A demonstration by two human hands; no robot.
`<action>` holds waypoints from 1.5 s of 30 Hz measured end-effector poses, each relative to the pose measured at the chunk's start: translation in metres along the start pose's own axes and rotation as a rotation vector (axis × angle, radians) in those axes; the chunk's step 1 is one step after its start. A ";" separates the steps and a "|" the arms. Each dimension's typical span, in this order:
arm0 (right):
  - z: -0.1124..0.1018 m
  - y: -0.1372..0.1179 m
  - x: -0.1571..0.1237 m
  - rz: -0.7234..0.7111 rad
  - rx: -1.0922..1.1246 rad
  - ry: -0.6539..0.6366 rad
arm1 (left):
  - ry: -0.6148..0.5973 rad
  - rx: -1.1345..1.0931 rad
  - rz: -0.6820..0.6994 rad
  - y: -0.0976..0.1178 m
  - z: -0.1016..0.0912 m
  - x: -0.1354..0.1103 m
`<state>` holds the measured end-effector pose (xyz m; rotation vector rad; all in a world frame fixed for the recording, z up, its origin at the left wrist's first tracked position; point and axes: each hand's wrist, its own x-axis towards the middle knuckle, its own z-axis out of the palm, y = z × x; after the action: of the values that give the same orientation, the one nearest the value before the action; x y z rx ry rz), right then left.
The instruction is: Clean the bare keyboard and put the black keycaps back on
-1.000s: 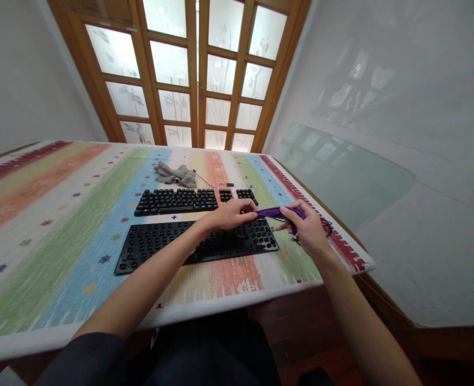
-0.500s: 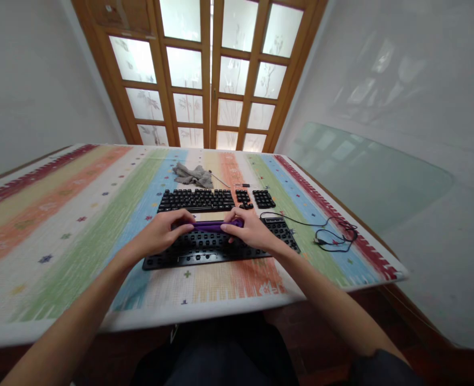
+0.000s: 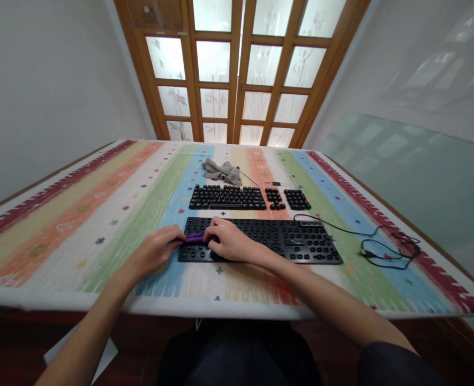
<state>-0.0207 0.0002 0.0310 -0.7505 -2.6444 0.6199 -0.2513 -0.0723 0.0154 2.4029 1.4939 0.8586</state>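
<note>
Both hands pinch a purple cloth (image 3: 195, 237), folded into a narrow strip and stretched between them. It lies over the left part of a black keyboard (image 3: 313, 252) whose keycaps are off, showing the bare switches. My left hand (image 3: 156, 251) grips one end at the keyboard's left edge, fingers closed. Just to the right, my right hand (image 3: 232, 242) is closed on the other end and hides some of the switches. Behind the keyboard, the removed black keycaps (image 3: 228, 199) lie arranged in their layout, with a number block (image 3: 298, 199) on the right.
A crumpled grey cloth (image 3: 221, 171) lies behind the keycaps, beside a thin tool (image 3: 249, 177) and a small black-handled item (image 3: 272, 183). The keyboard's cable (image 3: 397, 252) coils on the right of the striped tablecloth (image 3: 140, 203). Walls stand on both sides.
Both hands and the purple cloth have moved left along the keyboard, from its middle to its left end, and come closer together. The camera view has shifted left.
</note>
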 end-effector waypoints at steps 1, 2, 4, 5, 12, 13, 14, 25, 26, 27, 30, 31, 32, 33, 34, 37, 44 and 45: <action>0.002 -0.001 0.001 0.012 -0.019 -0.005 | 0.003 -0.005 0.016 -0.001 0.001 -0.002; 0.003 -0.002 0.001 0.021 -0.035 -0.010 | 0.008 -0.007 0.032 -0.001 0.002 -0.003; 0.005 -0.004 0.002 0.033 -0.057 -0.011 | 0.019 0.001 0.052 -0.002 0.003 -0.006; 0.006 -0.004 0.003 0.035 -0.064 -0.007 | 0.022 0.011 0.053 -0.001 0.003 -0.007; 0.013 -0.006 0.008 0.008 -0.140 -0.043 | 0.064 0.057 0.043 0.001 0.005 -0.010; 0.014 -0.007 0.009 0.004 -0.159 -0.051 | 0.073 0.070 0.046 0.001 0.006 -0.010; 0.013 -0.009 0.010 0.000 -0.179 -0.054 | 0.079 0.083 0.051 0.002 0.006 -0.010; 0.008 -0.013 0.015 -0.009 -0.273 -0.055 | 0.120 0.223 0.079 0.016 0.012 -0.010; 0.008 -0.013 0.015 -0.009 -0.272 -0.055 | 0.130 0.237 0.064 0.017 0.013 -0.010; 0.008 -0.013 0.015 -0.008 -0.272 -0.055 | 0.137 0.244 0.049 0.018 0.014 -0.010; 0.008 -0.015 0.014 -0.004 -0.275 -0.046 | 0.129 0.211 0.009 0.019 0.018 -0.010; 0.008 -0.015 0.014 -0.001 -0.276 -0.044 | 0.124 0.188 -0.007 0.019 0.019 -0.011; 0.008 -0.016 0.014 0.002 -0.275 -0.044 | 0.124 0.166 -0.028 0.019 0.020 -0.011; 0.008 -0.016 0.013 0.005 -0.273 -0.045 | 0.132 0.146 -0.052 0.019 0.020 -0.012; 0.007 -0.016 0.013 0.007 -0.270 -0.047 | 0.146 0.131 -0.077 0.018 0.021 -0.012; 0.007 -0.016 0.012 0.005 -0.255 -0.051 | 0.187 0.106 -0.122 0.018 0.020 -0.012; 0.008 -0.015 0.011 0.012 -0.217 -0.050 | 0.140 0.061 -0.114 0.014 0.013 -0.014; 0.008 -0.015 0.011 0.011 -0.217 -0.049 | 0.128 0.052 -0.122 0.014 0.012 -0.014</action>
<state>-0.0388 -0.0078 0.0331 -0.8199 -2.7846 0.3616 -0.2392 -0.0897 0.0066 2.3025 1.7108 0.9735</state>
